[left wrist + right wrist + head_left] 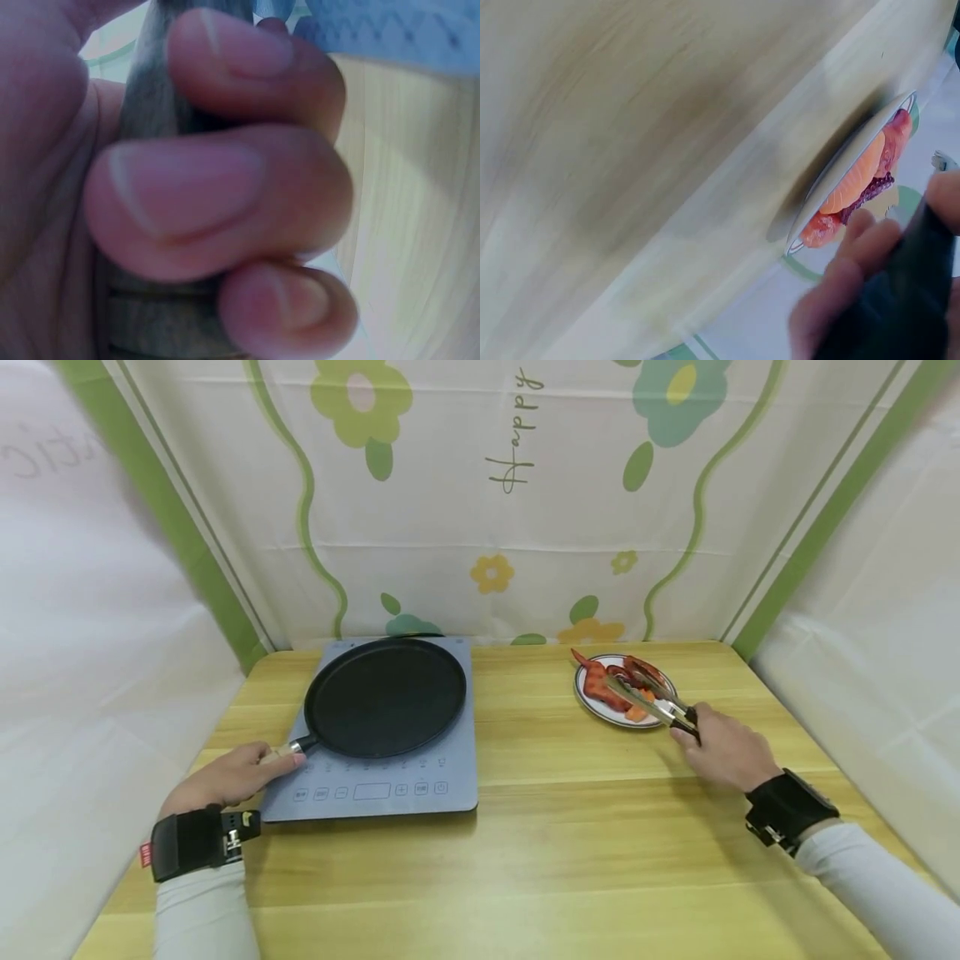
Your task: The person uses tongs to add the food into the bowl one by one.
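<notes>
My left hand (225, 777) grips the wooden handle (154, 82) of a flat black pan (386, 697), fingers curled round it in the left wrist view. The pan sits on an induction cooker (450, 768). At the right, my right hand (727, 747) holds metal tongs (643, 702) by their black grips, with the tips spread over a plate (617, 720). On this plate lie a reddish-brown chicken wing (597, 683), an orange striped piece (855, 180), a purple suckered tentacle (868, 198) and other red pieces. The tongs' tips overlap the food in the head view.
A wooden table (555, 843) carries everything. Behind it hangs a white cloth (450, 510) printed with flowers, and white cloth sides (870, 635) with green borders close in the left and right. The cooker's control marks (371, 791) face me.
</notes>
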Demonstrator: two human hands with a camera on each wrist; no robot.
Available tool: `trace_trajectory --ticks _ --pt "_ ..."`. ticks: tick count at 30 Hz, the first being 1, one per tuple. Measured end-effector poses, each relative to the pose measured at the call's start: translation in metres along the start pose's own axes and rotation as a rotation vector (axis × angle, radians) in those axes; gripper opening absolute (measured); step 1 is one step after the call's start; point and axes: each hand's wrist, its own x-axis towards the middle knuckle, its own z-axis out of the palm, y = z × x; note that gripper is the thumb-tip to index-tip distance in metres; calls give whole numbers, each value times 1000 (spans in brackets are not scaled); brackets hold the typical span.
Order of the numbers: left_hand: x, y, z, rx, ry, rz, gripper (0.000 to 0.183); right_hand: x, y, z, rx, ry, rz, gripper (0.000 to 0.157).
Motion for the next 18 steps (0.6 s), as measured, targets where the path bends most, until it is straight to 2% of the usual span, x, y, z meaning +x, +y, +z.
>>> trace_trajectory --ticks 5,12,18 --pt "0 0 0 -3 4 4 57 -2 3 -5 -32 66 -10 52" --pt "-1 1 -1 -13 6 9 57 -2 12 -11 -100 232 1 59" --pt "0 -1 0 -21 3 16 56 1 22 -22 -198 326 -77 58"
